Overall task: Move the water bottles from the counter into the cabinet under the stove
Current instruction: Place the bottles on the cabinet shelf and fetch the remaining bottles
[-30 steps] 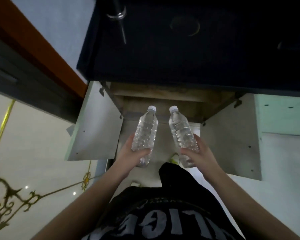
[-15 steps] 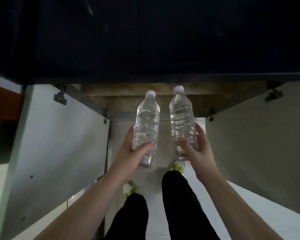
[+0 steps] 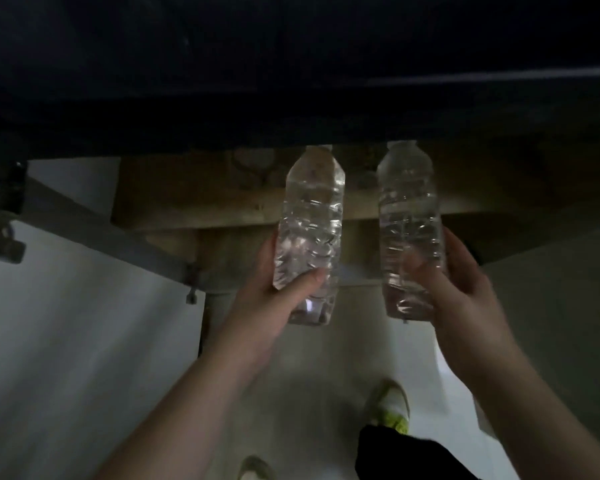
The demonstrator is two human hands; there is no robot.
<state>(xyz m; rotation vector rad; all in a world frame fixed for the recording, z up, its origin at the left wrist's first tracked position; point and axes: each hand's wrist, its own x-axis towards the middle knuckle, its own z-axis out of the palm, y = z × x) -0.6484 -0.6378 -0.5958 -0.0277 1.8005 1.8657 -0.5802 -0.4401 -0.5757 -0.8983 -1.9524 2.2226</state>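
So both hands are full here, one clear water bottle each. The left hand is wrapped around the lower half of the left bottle, thumb lying across the front of it, and the right hand is gripping the right bottle the same way from the outer side, fingers curled around the back. Both bottles are held upright-ish, side by side with a gap between them, not touching, and neither one is resting on anything, they're just up in the air in front of the open cabinet. Their tops reach right up to the dark underside edge of the desk, so the caps are mostly lost in shadow and I can't really make them out. Behind the bottles you can see the wooden inside of the cabinet, pretty dim. The left cabinet door is swung open with a hinge showing at the far left, and there's a pale panel on the right side that looks like the other door. Down below is a light floor, a sneaker with yellow-green bits, and a dark trouser leg at the bottom. Whole shot is kinda blurry and dark.
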